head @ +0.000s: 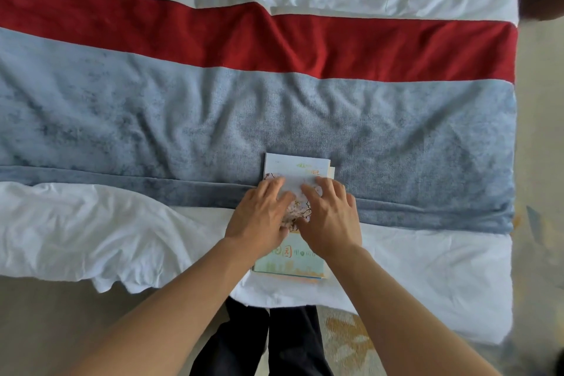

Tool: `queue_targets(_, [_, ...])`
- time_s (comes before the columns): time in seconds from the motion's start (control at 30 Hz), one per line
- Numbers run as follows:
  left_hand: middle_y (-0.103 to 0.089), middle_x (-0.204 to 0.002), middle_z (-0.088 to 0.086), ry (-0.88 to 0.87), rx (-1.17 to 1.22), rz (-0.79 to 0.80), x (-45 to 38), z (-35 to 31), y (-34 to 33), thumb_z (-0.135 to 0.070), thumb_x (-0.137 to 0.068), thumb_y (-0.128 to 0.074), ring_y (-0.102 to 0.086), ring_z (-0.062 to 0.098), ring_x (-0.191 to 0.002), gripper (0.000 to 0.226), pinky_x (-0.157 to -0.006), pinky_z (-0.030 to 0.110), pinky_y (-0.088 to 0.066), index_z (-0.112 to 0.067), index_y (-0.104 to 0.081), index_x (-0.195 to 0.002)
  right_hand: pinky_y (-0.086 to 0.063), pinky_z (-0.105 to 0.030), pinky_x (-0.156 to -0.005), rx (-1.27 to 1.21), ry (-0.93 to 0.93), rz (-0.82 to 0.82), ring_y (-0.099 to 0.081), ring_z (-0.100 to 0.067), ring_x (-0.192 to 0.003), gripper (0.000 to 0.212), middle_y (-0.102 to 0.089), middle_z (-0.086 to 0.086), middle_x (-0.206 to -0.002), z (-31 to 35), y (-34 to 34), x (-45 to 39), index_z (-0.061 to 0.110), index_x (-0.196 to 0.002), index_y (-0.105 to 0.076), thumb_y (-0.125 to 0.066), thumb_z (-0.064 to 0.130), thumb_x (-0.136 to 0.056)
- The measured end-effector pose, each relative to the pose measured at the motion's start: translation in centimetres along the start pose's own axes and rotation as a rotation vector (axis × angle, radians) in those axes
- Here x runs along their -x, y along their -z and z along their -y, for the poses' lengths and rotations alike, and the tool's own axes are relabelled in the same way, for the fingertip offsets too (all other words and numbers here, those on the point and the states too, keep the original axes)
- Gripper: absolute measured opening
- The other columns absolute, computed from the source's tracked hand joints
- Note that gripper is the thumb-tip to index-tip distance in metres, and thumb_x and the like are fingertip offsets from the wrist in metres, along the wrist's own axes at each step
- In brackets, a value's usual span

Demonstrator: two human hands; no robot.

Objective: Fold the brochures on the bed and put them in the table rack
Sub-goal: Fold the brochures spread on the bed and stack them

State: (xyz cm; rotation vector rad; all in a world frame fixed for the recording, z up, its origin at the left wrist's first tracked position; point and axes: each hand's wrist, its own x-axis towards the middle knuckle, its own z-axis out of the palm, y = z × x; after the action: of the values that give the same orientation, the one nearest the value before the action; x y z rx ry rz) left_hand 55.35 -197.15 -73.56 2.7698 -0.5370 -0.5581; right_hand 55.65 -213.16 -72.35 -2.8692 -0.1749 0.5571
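A bed (427, 284) fills most of the view, seen from above at its near edge. It is covered in a wrinkled white sheet (91, 223). Across it runs a wide grey-blue runner (152, 119) with a red band (335, 43) along its far side, and more white bedding lies beyond the red. Pale floor shows at the lower left, and a patterned carpet (348, 336) in beige and orange at the lower right. The person's dark trousers (268, 342) are visible below the bed edge. A dark blurred shape sits in the top right corner; what it is cannot be told.

The brochures (290, 259) lie in a small stack near the front edge of the bed, half on the white sheet and half on the runner's near hem. The top one is pale, with a pink blossom picture in the middle, green and orange lettering near the far end, and a light green panel with large characters at the near end. Edges of other sheets stick out slightly at the right side and the near end.

Both hands rest on the top brochure. The left hand (259, 217) presses with fingers spread and nearly straight, apart from each other. The right hand (331, 217) lies just beside it, fingers likewise apart and pressed flat on the paper. The thumbs meet near the middle of the stack.
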Motion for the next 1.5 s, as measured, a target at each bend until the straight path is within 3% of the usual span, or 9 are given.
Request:
queue_targets(0.1, [-0.033,-0.147,0.003,0.037,0.006,-0.002,-0.7,-0.2,0.0,-0.032,-0.08,-0.068,-0.031,0.024,-0.135,0.049,-0.105,0.038,-0.037,-0.027,-0.046,-0.124,-0.034,-0.039,-0.101,0.088,0.019,-0.067,-0.045,-0.027,-0.119,0.039,-0.052,-0.004,-0.125,0.1,0.7,-2.5,0.022,-0.115,-0.065,-0.07,0.037,-0.08])
queue_targets(0.4, [-0.036,-0.141,0.0,0.013,0.054,-0.004,-0.6,0.2,0.1,-0.036,-0.077,-0.07,-0.036,0.021,-0.13,0.052,-0.105,0.037,-0.039,-0.03,-0.048,-0.124,-0.038,-0.039,-0.099,0.005,-0.05,-0.036,-0.039,-0.026,-0.129,0.056,-0.04,-0.002,-0.14,0.9,0.5,-2.8,0.026,-0.136,-0.051,-0.073,0.032,-0.085])
queue_targets(0.53, [-0.049,-0.133,0.004,0.113,0.176,-0.141,1.1,1.2,0.6,-0.034,-0.08,-0.073,-0.045,0.023,-0.123,0.051,-0.099,0.038,-0.047,-0.019,-0.054,-0.126,-0.047,-0.038,-0.08,-0.289,-0.377,-0.1,-0.049,-0.024,-0.115,0.07,-0.044,-0.003,-0.132,0.4,1.1,-0.9,0.023,-0.143,-0.038,-0.069,0.04,-0.082])
queue_targets(0.63, [-0.057,-0.115,0.005,0.38,0.358,-0.23,1.8,1.2,0.1,-0.031,-0.088,-0.07,-0.052,0.024,-0.107,0.047,-0.082,0.036,-0.051,-0.011,-0.053,-0.127,-0.046,-0.039,-0.086,-0.416,-0.544,-0.061,-0.048,-0.024,-0.122,0.069,-0.051,-0.003,-0.132,0.1,0.6,0.1,0.021,-0.145,-0.038,-0.063,0.045,-0.085])
queue_targets(0.77, [-0.055,-0.129,0.011,0.564,0.519,-0.153,1.3,0.1,-0.4,-0.029,-0.094,-0.063,-0.054,0.029,-0.116,0.054,-0.089,0.039,-0.048,-0.007,-0.044,-0.14,-0.044,-0.041,-0.095,-0.386,-0.501,-0.012,-0.046,-0.027,-0.12,0.062,-0.057,-0.005,-0.127,0.3,0.1,0.0,0.018,-0.142,-0.041,-0.061,0.035,-0.086])
queue_targets(1.0, [-0.047,-0.144,0.013,0.532,0.567,-0.074,1.5,-0.9,-1.0,-0.02,-0.096,-0.059,-0.047,0.029,-0.13,0.065,-0.103,0.036,-0.04,-0.009,-0.028,-0.153,-0.043,-0.042,-0.098,-0.386,-0.49,0.048,-0.047,-0.029,-0.117,0.073,-0.057,-0.006,-0.122,0.3,0.7,0.2,0.019,-0.147,-0.033,-0.059,0.012,-0.078])
queue_targets(1.3, [-0.061,-0.131,0.004,0.551,0.665,-0.147,0.8,0.6,-1.4,-0.019,-0.09,-0.068,-0.059,0.028,-0.117,0.056,-0.087,0.038,-0.049,-0.02,-0.043,-0.14,-0.046,-0.039,-0.092,-0.486,-0.491,-0.022,-0.046,-0.026,-0.119,0.079,-0.051,-0.004,-0.124,0.8,-0.2,0.7,0.022,-0.154,-0.026,-0.059,0.011,-0.083])
queue_targets(1.4, [-0.056,-0.137,0.004,0.484,0.681,-0.172,1.0,0.4,-1.2,-0.015,-0.092,-0.065,-0.057,0.025,-0.119,0.07,-0.085,0.034,-0.048,-0.027,-0.031,-0.152,-0.048,-0.041,-0.085,-0.487,-0.476,-0.045,-0.046,-0.027,-0.112,0.084,-0.048,-0.005,-0.119,1.3,0.1,0.8,0.026,-0.156,-0.02,-0.056,0.006,-0.083])
queue_targets(1.5, [-0.054,-0.125,0.007,0.457,0.676,-0.172,1.0,-0.1,-0.8,-0.01,-0.095,-0.059,-0.059,0.026,-0.108,0.073,-0.074,0.026,-0.044,-0.035,-0.025,-0.155,-0.049,-0.039,-0.073,-0.502,-0.452,-0.052,-0.05,-0.026,-0.099,0.082,-0.044,-0.002,-0.11,2.0,0.8,0.9,0.033,-0.154,-0.022,-0.053,0.005,-0.083])
